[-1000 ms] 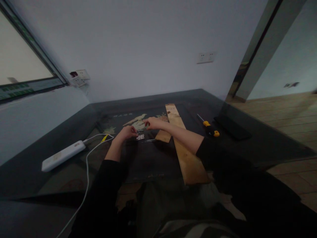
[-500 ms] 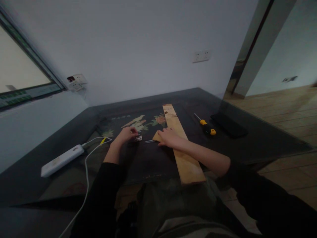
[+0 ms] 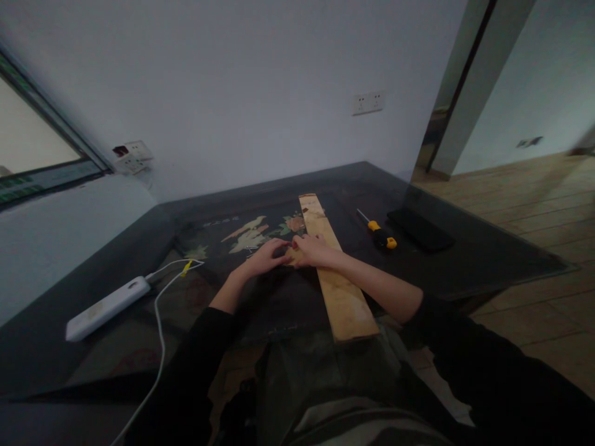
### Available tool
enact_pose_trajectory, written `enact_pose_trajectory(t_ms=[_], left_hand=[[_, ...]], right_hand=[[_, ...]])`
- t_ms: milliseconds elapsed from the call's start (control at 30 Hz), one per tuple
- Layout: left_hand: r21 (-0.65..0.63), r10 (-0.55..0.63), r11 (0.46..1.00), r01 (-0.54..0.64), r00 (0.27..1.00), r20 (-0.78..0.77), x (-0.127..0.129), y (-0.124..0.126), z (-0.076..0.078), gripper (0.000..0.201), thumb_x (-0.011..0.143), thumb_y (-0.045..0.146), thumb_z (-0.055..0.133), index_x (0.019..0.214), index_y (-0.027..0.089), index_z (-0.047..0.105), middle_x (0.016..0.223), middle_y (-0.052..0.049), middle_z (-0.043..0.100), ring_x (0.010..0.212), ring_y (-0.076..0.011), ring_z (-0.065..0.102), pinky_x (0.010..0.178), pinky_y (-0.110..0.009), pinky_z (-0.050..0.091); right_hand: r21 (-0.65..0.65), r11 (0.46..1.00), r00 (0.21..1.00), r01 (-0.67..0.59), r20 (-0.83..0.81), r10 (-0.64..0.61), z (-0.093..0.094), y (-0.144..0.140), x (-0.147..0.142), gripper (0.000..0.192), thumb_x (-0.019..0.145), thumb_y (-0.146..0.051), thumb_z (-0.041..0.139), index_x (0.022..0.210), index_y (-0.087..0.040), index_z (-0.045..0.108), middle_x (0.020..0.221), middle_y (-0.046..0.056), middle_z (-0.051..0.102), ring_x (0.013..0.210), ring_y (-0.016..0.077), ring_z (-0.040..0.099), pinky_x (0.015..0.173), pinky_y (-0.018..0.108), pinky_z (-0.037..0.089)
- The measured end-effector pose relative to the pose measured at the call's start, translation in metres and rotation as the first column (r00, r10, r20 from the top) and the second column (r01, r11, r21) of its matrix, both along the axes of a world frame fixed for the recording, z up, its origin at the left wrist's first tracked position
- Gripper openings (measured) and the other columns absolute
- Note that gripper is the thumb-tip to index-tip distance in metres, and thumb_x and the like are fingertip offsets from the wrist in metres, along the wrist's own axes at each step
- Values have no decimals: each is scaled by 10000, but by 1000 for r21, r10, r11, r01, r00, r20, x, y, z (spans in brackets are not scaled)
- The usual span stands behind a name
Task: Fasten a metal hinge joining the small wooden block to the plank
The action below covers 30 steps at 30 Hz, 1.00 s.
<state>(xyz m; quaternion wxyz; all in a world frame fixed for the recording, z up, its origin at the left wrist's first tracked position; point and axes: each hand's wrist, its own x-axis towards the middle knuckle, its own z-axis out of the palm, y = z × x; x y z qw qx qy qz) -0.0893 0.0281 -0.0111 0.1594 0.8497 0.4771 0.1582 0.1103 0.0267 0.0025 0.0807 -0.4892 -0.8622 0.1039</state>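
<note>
A long wooden board [image 3: 349, 305] lies lengthwise on the dark table, its near end at the table's front edge. My right hand [image 3: 315, 250] rests over the board's left edge, fingers closed on a small wooden piece [image 3: 292, 254] beside it. From the left, my left hand [image 3: 266, 257] meets that piece, thumb and fingertips pinched together at its edge. Whatever is between those left fingertips is too small and dark to make out. Thin shiny metal pieces [image 3: 251, 248], perhaps screws, lie just behind my left hand.
A yellow-and-black screwdriver [image 3: 382, 236] and a black flat case [image 3: 421, 230] lie right of the board. At left sits a white power strip [image 3: 109, 308] with a white cable [image 3: 161, 331] running off the near edge. The wall stands behind the table [image 3: 502, 263].
My left hand has moved right, from the small shiny metal piece over to the wooden piece in my right hand. The right hand keeps its hold. The view has shifted slightly.
</note>
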Motion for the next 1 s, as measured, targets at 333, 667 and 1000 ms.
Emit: enact_pose_trajectory(t_ms=[333, 667, 1000], left_hand=[[13, -130, 991, 130, 991, -26, 9, 0, -18, 747, 767, 501, 752, 1415, 218, 514, 1450, -138, 519, 1360, -286, 444, 1150, -416, 321], [80, -112, 990, 113, 994, -18, 14, -6, -12, 675, 799, 497, 720, 1378, 200, 540, 1305, -133, 589, 1228, -291, 532, 1077, -426, 416], [188, 68, 979, -75, 997, 43, -30, 13, 1, 611, 811, 500, 685, 1337, 213, 567, 1366, -122, 576, 1299, -307, 500, 1105, -466, 390]], right_hand=[[8, 971, 969, 237, -81, -236, 0, 24, 30, 723, 848, -535, 657, 1455, -219, 422, 1503, 185, 405, 1385, 400, 328, 1013, 607, 397], [56, 959, 949, 279, -167, -266, -5, 26, 20, 597, 782, -257, 662, 1367, -284, 545, 1431, 98, 509, 1327, 333, 401, 996, 593, 443], [70, 961, 946, 269, -205, -250, -6, 29, 21, 458, 779, -254, 665, 1236, -287, 670, 1421, 74, 523, 1285, 324, 427, 967, 523, 489]])
